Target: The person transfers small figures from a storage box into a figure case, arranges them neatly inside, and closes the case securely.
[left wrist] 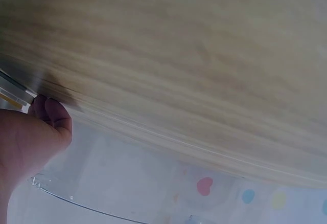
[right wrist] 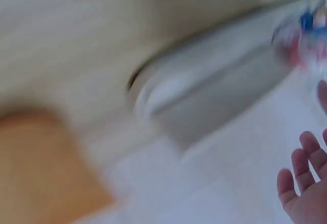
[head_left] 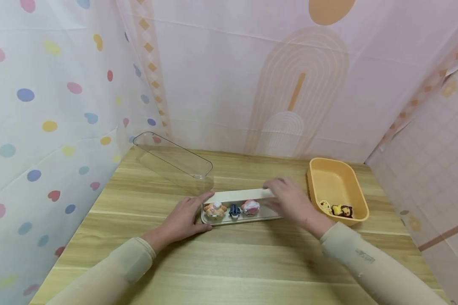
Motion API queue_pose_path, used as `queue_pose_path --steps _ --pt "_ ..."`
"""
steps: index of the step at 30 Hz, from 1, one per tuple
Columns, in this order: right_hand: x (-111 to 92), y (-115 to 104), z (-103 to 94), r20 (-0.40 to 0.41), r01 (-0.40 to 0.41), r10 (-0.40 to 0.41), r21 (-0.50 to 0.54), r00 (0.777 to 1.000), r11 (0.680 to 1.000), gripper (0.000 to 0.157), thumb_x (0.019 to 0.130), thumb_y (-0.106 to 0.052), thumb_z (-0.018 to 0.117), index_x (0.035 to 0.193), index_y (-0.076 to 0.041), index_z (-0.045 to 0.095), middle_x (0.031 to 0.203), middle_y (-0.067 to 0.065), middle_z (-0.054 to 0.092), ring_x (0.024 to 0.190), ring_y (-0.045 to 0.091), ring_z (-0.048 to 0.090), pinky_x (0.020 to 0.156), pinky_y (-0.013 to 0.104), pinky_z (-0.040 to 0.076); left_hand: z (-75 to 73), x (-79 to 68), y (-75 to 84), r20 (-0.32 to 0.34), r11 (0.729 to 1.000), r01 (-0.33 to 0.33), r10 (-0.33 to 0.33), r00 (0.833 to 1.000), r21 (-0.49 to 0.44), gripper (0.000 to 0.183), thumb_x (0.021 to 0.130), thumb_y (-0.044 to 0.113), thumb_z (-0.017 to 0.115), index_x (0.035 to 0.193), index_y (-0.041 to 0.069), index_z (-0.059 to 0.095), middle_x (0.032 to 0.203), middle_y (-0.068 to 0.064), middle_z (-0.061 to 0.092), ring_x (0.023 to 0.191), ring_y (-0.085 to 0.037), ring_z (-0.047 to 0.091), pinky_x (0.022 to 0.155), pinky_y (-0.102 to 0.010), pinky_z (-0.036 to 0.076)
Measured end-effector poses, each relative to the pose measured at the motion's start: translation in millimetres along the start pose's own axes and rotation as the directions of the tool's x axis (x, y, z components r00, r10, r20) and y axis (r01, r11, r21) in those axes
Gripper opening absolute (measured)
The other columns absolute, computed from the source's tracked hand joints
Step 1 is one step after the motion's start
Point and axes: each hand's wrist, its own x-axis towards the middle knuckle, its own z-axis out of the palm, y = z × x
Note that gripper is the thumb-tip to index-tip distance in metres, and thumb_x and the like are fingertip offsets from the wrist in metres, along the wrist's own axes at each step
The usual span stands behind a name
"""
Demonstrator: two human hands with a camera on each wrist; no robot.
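Observation:
A long white tray-like box lies on the wooden table, with three small figurines in a row inside it. From the left come an orange-and-white figurine, a dark blue one and a pink-and-white one. My left hand grips the box's left end, thumb at the front and fingers at the back. Over the right part of the box is my right hand, slightly blurred. In the right wrist view its fingers are spread and loosely bent, with nothing seen between them.
A clear plastic lid or case stands at the back left by the curtain. On the right is a yellow bin with a few small yellow, white and brown figurines at its near end. Patterned curtains surround the table.

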Motion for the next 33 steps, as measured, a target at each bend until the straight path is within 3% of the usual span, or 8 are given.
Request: queue_pose_path --steps 7,11,12,14,15,21,28,33 --pt "-17.0 63.1 -53.3 -0.026 -0.225 0.225 0.03 0.974 0.974 0.038 0.092 -0.019 0.085 0.121 0.001 0.071 0.114 0.02 0.078 0.107 0.041 0.072 0.093 0.057 0.057 -1.2 -0.7 -0.9 -0.001 1.0 0.002 -0.002 1.0 0.011 0.105 0.085 0.043 0.091 0.169 0.024 0.031 0.15 -0.013 0.065 0.127 -0.032 0.062 0.112 -0.056 0.046" --pt "-32.8 97.4 -70.2 0.157 -0.352 0.335 0.101 0.929 0.93 0.035 0.098 -0.015 0.078 0.122 0.007 0.067 0.119 0.028 0.074 0.113 0.048 0.07 0.098 0.062 0.056 -2.8 -0.6 -0.8 -0.002 1.0 0.005 -0.005 1.0 0.017 0.104 0.086 0.043 0.091 0.169 0.023 0.031 0.15 -0.013 0.065 0.123 -0.031 0.062 0.109 -0.056 0.047" --pt "-37.7 104.3 -71.3 0.222 -0.384 0.354 0.109 0.909 0.917 0.037 0.1 -0.017 0.076 0.124 0.008 0.066 0.12 0.03 0.073 0.114 0.049 0.069 0.099 0.063 0.055 -2.9 -0.7 -1.0 -0.002 1.0 0.005 -0.005 1.0 0.018 0.104 0.085 0.043 0.091 0.169 0.023 0.032 0.15 -0.013 0.065 0.122 -0.03 0.062 0.109 -0.056 0.047" --pt "-47.6 113.7 -70.4 0.359 -0.464 0.393 0.135 0.846 0.876 0.044 0.103 -0.02 0.073 0.131 0.012 0.062 0.125 0.033 0.07 0.118 0.053 0.065 0.101 0.066 0.052 -3.2 -1.1 -1.2 -0.001 1.0 0.005 -0.005 1.0 0.017 0.104 0.085 0.044 0.091 0.169 0.022 0.032 0.151 -0.013 0.065 0.123 -0.03 0.062 0.109 -0.056 0.047" --pt "-52.0 117.5 -68.6 0.409 -0.484 0.396 0.134 0.822 0.865 0.047 0.103 -0.023 0.073 0.133 0.011 0.062 0.125 0.033 0.07 0.119 0.053 0.065 0.102 0.066 0.052 -3.1 -1.3 -1.5 -0.001 1.0 0.002 -0.002 1.0 0.018 0.104 0.085 0.044 0.091 0.168 0.022 0.032 0.151 -0.013 0.064 0.124 -0.03 0.063 0.109 -0.056 0.047" --pt "-66.2 127.3 -57.9 0.569 -0.492 0.341 0.131 0.748 0.861 0.056 0.098 -0.032 0.078 0.135 0.007 0.063 0.122 0.028 0.075 0.115 0.045 0.071 0.096 0.058 0.058 -2.2 -2.7 -2.6 -0.002 1.0 -0.003 0.003 1.0 0.013 0.105 0.085 0.044 0.092 0.169 0.022 0.032 0.151 -0.014 0.064 0.125 -0.031 0.062 0.11 -0.056 0.046" --pt "-66.4 129.3 -52.7 0.645 -0.492 0.297 0.142 0.704 0.859 0.045 0.096 -0.016 0.076 0.13 0.011 0.066 0.116 0.026 0.078 0.107 0.036 0.076 0.09 0.052 0.062 -0.4 -2.1 -1.9 0.003 1.0 0.002 -0.002 1.0 0.005 0.105 0.085 0.044 0.091 0.169 0.024 0.031 0.153 -0.014 0.063 0.128 -0.033 0.062 0.113 -0.057 0.045" --pt "-66.0 130.3 -53.3 0.68 -0.475 0.277 0.118 0.678 0.872 0.041 0.098 -0.017 0.072 0.129 0.011 0.07 0.11 0.018 0.079 0.087 0.018 0.07 0.083 0.042 0.061 0.0 -1.7 0.2 0.008 1.0 0.016 -0.016 1.0 0.008 0.105 0.086 0.044 0.091 0.169 0.026 0.03 0.151 -0.014 0.064 0.126 -0.033 0.061 0.113 -0.057 0.045"
